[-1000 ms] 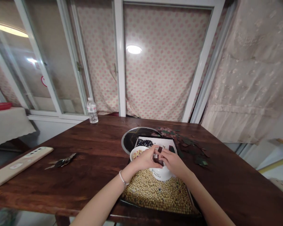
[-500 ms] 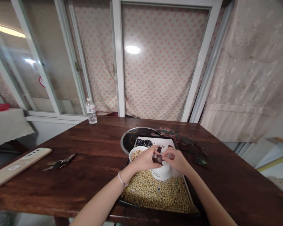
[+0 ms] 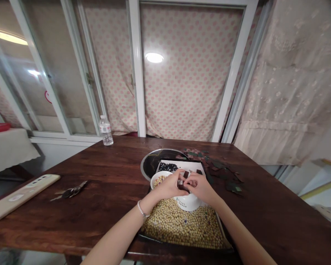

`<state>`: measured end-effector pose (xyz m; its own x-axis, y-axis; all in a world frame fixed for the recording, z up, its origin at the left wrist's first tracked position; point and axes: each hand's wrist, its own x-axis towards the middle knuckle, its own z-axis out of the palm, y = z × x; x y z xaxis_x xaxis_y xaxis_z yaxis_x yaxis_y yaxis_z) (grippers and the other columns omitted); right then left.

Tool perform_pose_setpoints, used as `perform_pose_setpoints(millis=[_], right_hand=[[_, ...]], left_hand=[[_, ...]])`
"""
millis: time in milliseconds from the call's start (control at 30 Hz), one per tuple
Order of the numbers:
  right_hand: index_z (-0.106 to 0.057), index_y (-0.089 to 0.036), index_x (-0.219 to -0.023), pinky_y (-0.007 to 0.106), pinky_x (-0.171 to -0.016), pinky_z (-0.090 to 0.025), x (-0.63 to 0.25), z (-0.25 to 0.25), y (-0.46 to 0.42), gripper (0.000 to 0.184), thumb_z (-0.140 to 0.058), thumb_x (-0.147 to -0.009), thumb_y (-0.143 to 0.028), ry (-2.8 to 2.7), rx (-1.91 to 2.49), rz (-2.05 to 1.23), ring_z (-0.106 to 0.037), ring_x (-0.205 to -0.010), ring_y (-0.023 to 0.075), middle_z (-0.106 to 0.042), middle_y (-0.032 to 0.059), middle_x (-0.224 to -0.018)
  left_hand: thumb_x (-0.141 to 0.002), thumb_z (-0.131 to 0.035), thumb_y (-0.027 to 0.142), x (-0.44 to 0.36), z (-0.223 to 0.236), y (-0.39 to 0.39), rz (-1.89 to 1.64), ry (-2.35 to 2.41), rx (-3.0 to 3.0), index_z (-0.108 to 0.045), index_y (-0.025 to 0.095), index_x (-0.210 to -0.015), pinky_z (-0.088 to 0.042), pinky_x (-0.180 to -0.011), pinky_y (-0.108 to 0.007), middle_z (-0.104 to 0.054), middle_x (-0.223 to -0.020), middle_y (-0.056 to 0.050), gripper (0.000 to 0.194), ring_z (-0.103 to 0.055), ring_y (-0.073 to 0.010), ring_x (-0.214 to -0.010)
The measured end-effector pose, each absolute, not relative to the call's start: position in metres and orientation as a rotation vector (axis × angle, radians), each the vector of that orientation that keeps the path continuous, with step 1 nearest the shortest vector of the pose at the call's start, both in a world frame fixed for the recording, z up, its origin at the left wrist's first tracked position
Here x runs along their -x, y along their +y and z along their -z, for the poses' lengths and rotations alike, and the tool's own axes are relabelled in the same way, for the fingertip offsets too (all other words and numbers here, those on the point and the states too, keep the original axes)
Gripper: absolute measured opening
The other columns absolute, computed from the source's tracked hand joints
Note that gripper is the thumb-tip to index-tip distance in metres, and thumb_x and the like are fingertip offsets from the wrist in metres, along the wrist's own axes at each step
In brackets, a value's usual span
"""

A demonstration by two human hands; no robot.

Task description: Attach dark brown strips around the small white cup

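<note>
My left hand (image 3: 169,186), with a beaded bracelet on its wrist, grips a small dark brown flat piece (image 3: 183,188) between thumb and fingers. Closed in a pinch, my right hand (image 3: 200,187) meets that piece from the right; whatever lies between its fingertips is hidden. Just below both hands stands a white bowl (image 3: 189,203) with small printed marks, partly covered by them. Left of it, a second white bowl (image 3: 153,179) holds small multicoloured beads (image 3: 159,180). Round golden beads (image 3: 182,228) fill the near part of a black-edged tray (image 3: 160,241) beneath my wrists.
Black beads (image 3: 167,167) lie at the tray's far left. Behind it is a round dark plate (image 3: 149,165). Dark green and reddish scraps (image 3: 220,169) spread to the right. Keys (image 3: 71,190), a phone (image 3: 24,197) and a water bottle (image 3: 106,130) are on the wooden table (image 3: 105,213).
Half a second ago my right hand sat slightly farther right, baring the brown piece's face with a pale spot. Now its fingers have moved left over the piece. The view has shifted slightly.
</note>
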<state>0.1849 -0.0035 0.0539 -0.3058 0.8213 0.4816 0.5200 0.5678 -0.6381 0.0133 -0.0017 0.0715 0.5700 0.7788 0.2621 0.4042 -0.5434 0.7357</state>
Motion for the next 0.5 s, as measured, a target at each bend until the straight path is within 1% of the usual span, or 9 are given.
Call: perform_pose_setpoints(millis=[200,333,500], right_hand=[[-0.066,-0.017,-0.064,0.023,-0.052,-0.033,-0.189,-0.0541,0.0006,0.014,-0.058,-0.065,-0.005,-2.002,1.116,-0.451,-0.045,-0.055,0.0119,-0.047,-0.0023,-0.059],[-0.066,-0.016,-0.065,0.024,-0.055,-0.034,-0.1903,-0.055,0.0018,0.012,-0.058,-0.068,-0.008,-2.022,1.121,-0.46,-0.046,-0.057,0.0123,-0.047,-0.0025,-0.059],[-0.067,-0.017,-0.064,0.022,-0.05,-0.032,-0.1878,-0.0548,-0.0003,0.012,-0.059,-0.067,-0.008,-2.075,1.099,-0.513,-0.045,-0.054,0.011,-0.05,-0.0029,-0.058]], left_hand=[[-0.06,-0.076,0.025,-0.0122,-0.0713,-0.0014,-0.78,0.943,-2.164,-0.038,0.02,-0.124,-0.045,-0.076,-0.033,-0.064,-0.1,-0.005,0.075,-0.061,-0.0239,-0.089],[-0.058,-0.078,0.027,-0.0116,-0.0714,-0.0003,-0.77,0.946,-2.157,-0.04,0.018,-0.123,-0.044,-0.077,-0.035,-0.063,-0.1,-0.006,0.075,-0.061,-0.0249,-0.089],[-0.059,-0.078,0.025,-0.0121,-0.0697,0.0012,-0.766,0.936,-2.138,-0.038,0.019,-0.125,-0.045,-0.075,-0.033,-0.062,-0.101,-0.006,0.077,-0.061,-0.0229,-0.088]])
